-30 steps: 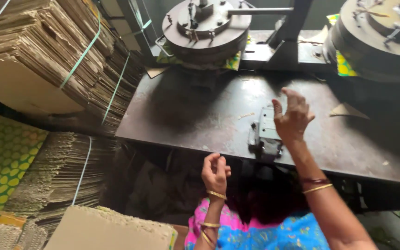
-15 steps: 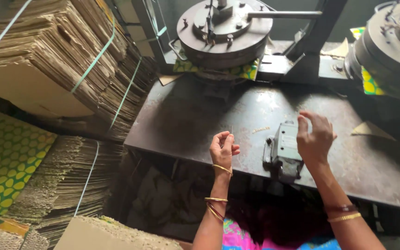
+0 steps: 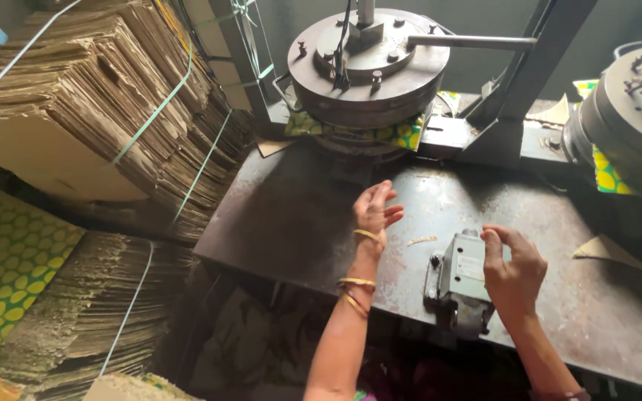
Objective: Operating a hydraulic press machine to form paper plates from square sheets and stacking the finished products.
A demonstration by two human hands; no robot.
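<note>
So the switch box point(image 3: 461, 276) sits on the surface point(image 3: 291, 215) near the front edge, right hand point(image 3: 513, 269) on it. Left hand point(image 3: 375, 212) hovers just left of that. Round press point(image 3: 369, 63) is behind them, another press point(image 3: 626, 126) far right, strapped cardboard stacks point(image 3: 91, 111) off left.

A dark, stained metal table point(image 3: 321, 215) is seen, on which a round press point(image 3: 369, 70) and a second one point(image 3: 626, 126) are mounted. A grey switch box point(image 3: 458, 278), cardboard scraps point(image 3: 607, 249) and patterned green sheets point(image 3: 403, 135) are laid on it.
</note>
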